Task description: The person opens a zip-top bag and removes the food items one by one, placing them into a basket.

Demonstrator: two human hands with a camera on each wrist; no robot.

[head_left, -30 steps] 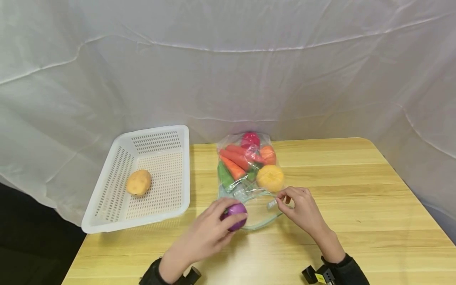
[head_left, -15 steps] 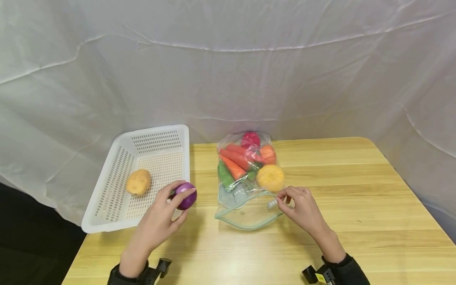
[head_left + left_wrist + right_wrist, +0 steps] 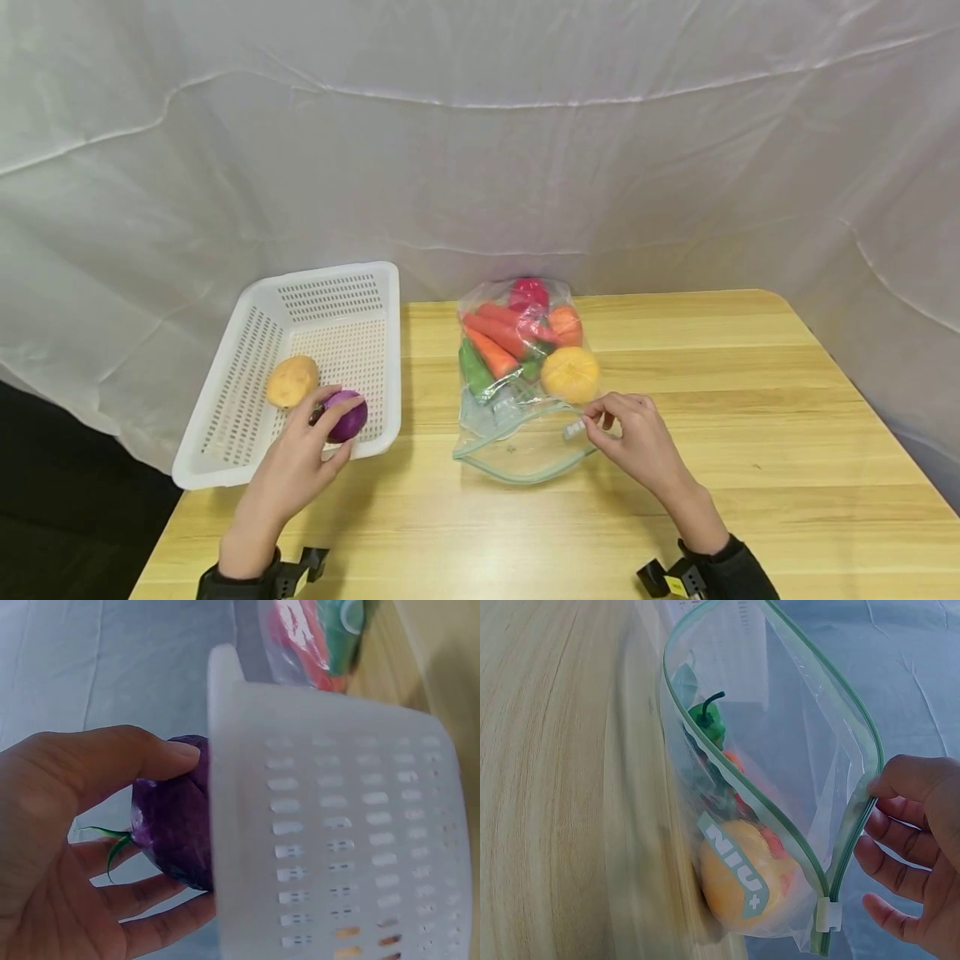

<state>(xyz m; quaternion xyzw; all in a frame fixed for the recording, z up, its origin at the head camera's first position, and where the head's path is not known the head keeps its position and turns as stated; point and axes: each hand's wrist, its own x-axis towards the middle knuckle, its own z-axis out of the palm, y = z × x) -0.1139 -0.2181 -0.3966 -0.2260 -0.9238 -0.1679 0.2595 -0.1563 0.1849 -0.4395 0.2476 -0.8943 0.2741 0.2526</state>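
Observation:
In the head view, my left hand (image 3: 298,462) holds a round purple vegetable (image 3: 347,417) above the near right rim of the white basket (image 3: 225,478). In the left wrist view, thin green strands stick out of the purple vegetable (image 3: 169,821), with thumb and fingers around it; the basket wall (image 3: 352,810) hides its far side. My right hand (image 3: 637,437) pinches the green-edged mouth of a clear slider bag (image 3: 799,742), which stands open. Inside the bag lie a yellow pumpkin-like vegetable (image 3: 570,375), a carrot (image 3: 491,353), a green pepper (image 3: 709,724) and several other vegetables.
A potato-like vegetable (image 3: 292,381) lies in the basket at the left. The basket stands on the left of a wooden table (image 3: 720,400), and a pale cloth (image 3: 480,150) hangs behind. The bag's white slider (image 3: 829,915) sits near one end of its zip.
My left hand has carried the purple vegetable leftward from over the bag mouth to over the basket rim. The right hand has stayed at the bag mouth.

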